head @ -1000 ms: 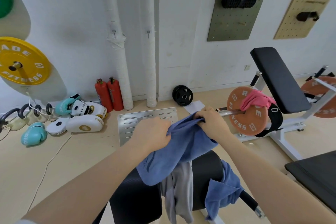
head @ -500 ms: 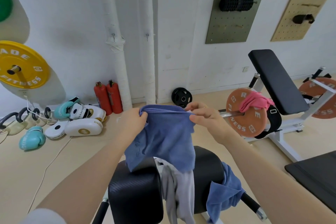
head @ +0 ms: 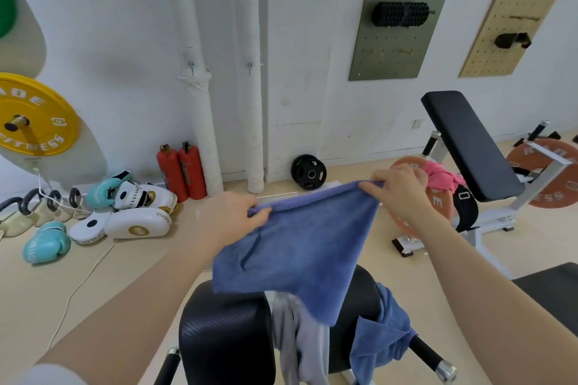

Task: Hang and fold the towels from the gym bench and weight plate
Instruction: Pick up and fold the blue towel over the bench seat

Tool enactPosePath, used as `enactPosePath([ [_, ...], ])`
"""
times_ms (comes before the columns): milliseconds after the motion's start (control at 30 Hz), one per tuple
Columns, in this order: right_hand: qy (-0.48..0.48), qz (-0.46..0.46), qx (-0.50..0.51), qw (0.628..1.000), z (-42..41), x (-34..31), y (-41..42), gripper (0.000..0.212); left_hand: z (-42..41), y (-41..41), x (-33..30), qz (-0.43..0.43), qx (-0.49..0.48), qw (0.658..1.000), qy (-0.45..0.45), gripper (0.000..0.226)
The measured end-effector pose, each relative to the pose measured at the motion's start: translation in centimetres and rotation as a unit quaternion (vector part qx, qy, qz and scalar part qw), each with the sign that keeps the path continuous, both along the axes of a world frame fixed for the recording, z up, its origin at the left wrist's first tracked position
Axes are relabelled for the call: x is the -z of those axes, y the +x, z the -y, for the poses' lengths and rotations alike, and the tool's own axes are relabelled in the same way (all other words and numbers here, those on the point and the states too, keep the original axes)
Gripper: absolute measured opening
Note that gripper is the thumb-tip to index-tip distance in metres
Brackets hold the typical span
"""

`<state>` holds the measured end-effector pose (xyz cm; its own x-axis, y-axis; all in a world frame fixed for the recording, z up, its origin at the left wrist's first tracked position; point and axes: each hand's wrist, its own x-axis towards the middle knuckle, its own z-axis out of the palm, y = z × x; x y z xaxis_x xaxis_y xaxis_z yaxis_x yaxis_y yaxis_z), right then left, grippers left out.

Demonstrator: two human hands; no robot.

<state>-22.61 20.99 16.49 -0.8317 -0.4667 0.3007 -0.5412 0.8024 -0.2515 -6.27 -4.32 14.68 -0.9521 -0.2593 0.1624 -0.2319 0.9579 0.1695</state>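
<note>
I hold a blue towel [head: 300, 247] spread out in the air above the black padded gym bench [head: 225, 341]. My left hand [head: 231, 216] pinches its upper left edge and my right hand [head: 397, 187] pinches its upper right corner. A grey towel [head: 300, 344] hangs over the gap between the bench pads, and a second blue towel [head: 381, 337] is draped over the bench's right side. Farther right, a pink towel [head: 441, 176] lies on an orange weight plate [head: 438, 200], partly hidden by my right hand.
An incline bench [head: 466, 141] with a white frame stands at the right. Red fire extinguishers [head: 181, 170], boxing gloves and white pads [head: 137, 219] lie along the wall at left. A small black plate [head: 308, 171] leans on the wall. Pegboards [head: 403, 12] hang above.
The blue towel went from a bunched lump to a stretched sheet. My hands lifted it and moved apart along its top edge, the right hand travelling rightward toward the orange plate.
</note>
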Motion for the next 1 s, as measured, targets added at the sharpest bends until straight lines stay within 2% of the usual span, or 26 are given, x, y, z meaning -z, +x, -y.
enactPosePath([
  [67,-0.017,-0.003,0.023,1.0,-0.9,0.6,-0.8,0.027,-0.7,0.1,0.2,0.002,0.088,0.995,-0.047,0.073],
  [100,-0.027,-0.005,0.028,0.999,-1.2,0.9,-1.1,0.026,-0.8,0.1,0.4,0.016,0.124,0.99,-0.071,0.079],
  [167,-0.036,-0.004,0.039,0.999,-1.7,1.4,-1.3,0.026,-1.0,0.1,0.8,0.026,0.153,0.981,-0.118,0.071],
  [233,-0.026,-0.018,0.038,0.999,-2.0,1.8,-1.3,0.028,-1.0,0.0,1.0,0.014,0.155,0.978,-0.137,0.052],
  [300,-0.01,-0.049,0.028,0.998,-2.2,2.2,-1.1,0.037,-1.1,-0.5,0.8,0.01,0.114,0.99,-0.086,0.024],
  [367,-0.009,-0.054,0.018,0.998,-2.5,2.4,-1.0,0.047,-1.2,-1.1,0.9,-0.045,0.038,0.992,0.11,0.013],
  [433,-0.029,-0.038,0.02,0.999,-2.7,2.5,-1.2,0.033,-0.8,-1.7,0.9,-0.127,-0.025,0.944,0.304,0.022],
  [533,-0.073,-0.044,0.029,0.996,-2.4,2.5,-1.0,0.022,-0.1,-2.3,0.6,-0.194,-0.081,0.858,0.468,0.025],
  [633,-0.146,-0.006,0.044,0.988,-1.9,2.5,-1.1,0.02,-0.2,-3.1,-0.7,-0.209,-0.103,0.715,0.659,0.017],
  [667,-0.2,0.032,0.043,0.978,-1.8,2.4,-1.2,0.018,-0.2,-3.2,-1.2,-0.202,-0.094,0.668,0.71,0.014],
  [700,-0.273,0.082,0.039,0.958,-1.7,2.0,-1.2,0.017,0.0,-3.4,-1.5,-0.19,-0.086,0.637,0.742,0.013],
  [767,-0.401,0.178,0.025,0.898,-1.6,1.1,-1.0,0.018,0.7,-3.4,-2.0,-0.152,-0.067,0.613,0.773,0.014],
  [800,-0.42,0.2,0.027,0.885,-1.7,0.7,-1.0,0.018,1.0,-3.3,-2.2,-0.131,-0.06,0.608,0.781,0.016],
  [900,-0.39,0.242,0.019,0.888,-1.8,0.0,-0.9,0.018,2.2,-3.6,-2.0,-0.107,-0.062,0.588,0.799,0.028],
  [1000,-0.338,0.241,0.05,0.908,-0.8,0.2,-1.3,0.026,2.1,-4.5,-1.6,-0.138,-0.089,0.586,0.794,0.018],
])
